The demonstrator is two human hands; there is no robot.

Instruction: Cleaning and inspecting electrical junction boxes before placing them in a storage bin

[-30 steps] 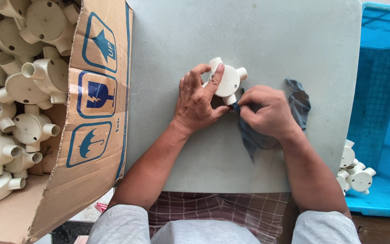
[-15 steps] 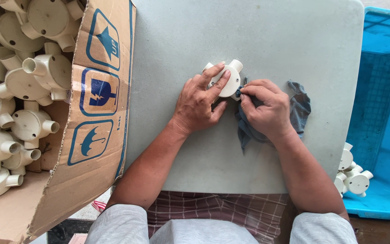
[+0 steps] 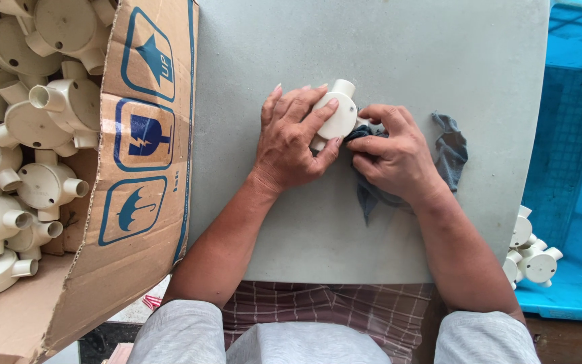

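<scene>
Grey tabletop (image 3: 372,47) fills the middle of the frame, matte, evenly lit, soft daylight with no hard shadows. At the left edge, an open cardboard box (image 3: 144,148) with blue printed handling symbols on its flap. At the right edge, a blue plastic crate (image 3: 577,101) with meshed wall. Lower left, a dark strip of floor (image 3: 102,340), detail unclear.

One fitting (image 3: 337,116) in hand, one cloth (image 3: 447,154), one carton (image 3: 144,135), one blue crate (image 3: 574,135)
</scene>
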